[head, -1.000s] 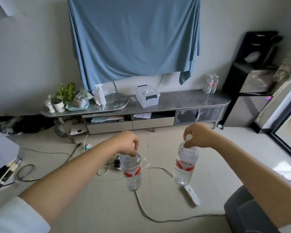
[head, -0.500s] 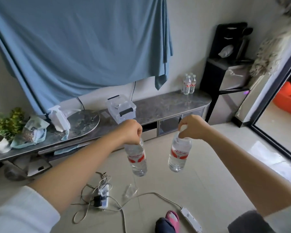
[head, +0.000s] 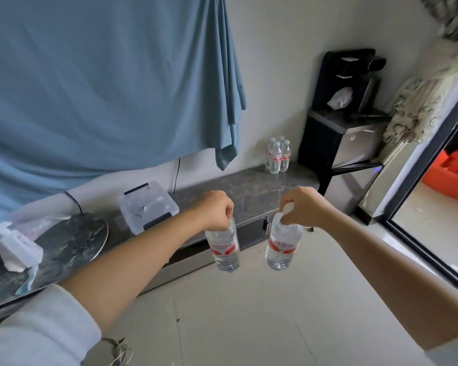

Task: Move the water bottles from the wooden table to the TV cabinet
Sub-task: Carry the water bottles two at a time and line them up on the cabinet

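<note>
Centre of frame: two water bottles hanging in the air in front of the TV cabinet, above the pale tiled floor. The left hand is gripping the left bottle by its neck, fingers curled shut round the top; the right hand is pinching the right bottle at the cap, w/ a bit of white cap showing betw. the fingers. Both bottles are clear plastic, holding clear water, each wearing a white label w/ red markings at mid-body; both are hanging roughly upright, close beside each other but not touching. Both forearms are reaching in from the lower corners, the left one showing a white sleeve.

Count: 2 bottles in hand. A cluster of bottles of the same kind is standing at the far right end of the cabinet top, upper-right of centre; approx. 4 caps are showing, exact no. hard to tell as they are overlapping.

Other items on the dark marbled cabinet top: 1 clear lidded box w/ dark latches, left of centre; 1 round dark tray at far left. A blue cloth is filling the upper left of the frame.
</note>
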